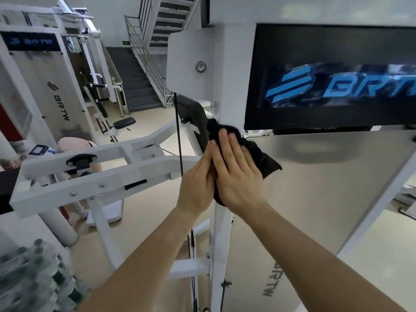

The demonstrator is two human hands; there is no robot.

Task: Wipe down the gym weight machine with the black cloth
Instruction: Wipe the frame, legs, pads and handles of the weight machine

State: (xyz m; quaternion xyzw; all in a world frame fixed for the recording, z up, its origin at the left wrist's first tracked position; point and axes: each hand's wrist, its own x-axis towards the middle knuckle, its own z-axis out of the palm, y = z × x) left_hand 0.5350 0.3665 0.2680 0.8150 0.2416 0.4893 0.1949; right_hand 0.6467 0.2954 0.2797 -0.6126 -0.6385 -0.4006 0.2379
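**Both hands clamped on the post, cloth sandwiched in between**

Only one view here, from the head camera looking down the forearms, so this is what it gives you.

The black cloth is bunched around the white upright post of the gym weight machine. The right hand lies flat over it on the front face, fingers straight and close together, palm pressing in. The left hand is pushed against the left side of the same post with straight fingers too, right beside the other hand. Its thumb is hidden, so I can't say whether it hooks behind.

What matters for the next move, I reckon, is that the post runs straight up and down. It goes up past the fingertips towards the black logo panel and down below the wrists. So the stroke wants to slide along that line, not across it. Neither hand is nearer, since both are already on it.

Materials: the cloth looks soft and fuzzy, with a floppy corner sticking out right of the right hand. The post is smooth painted metal with square edges. A thin black cable hangs just left of the left hand, which might snag.
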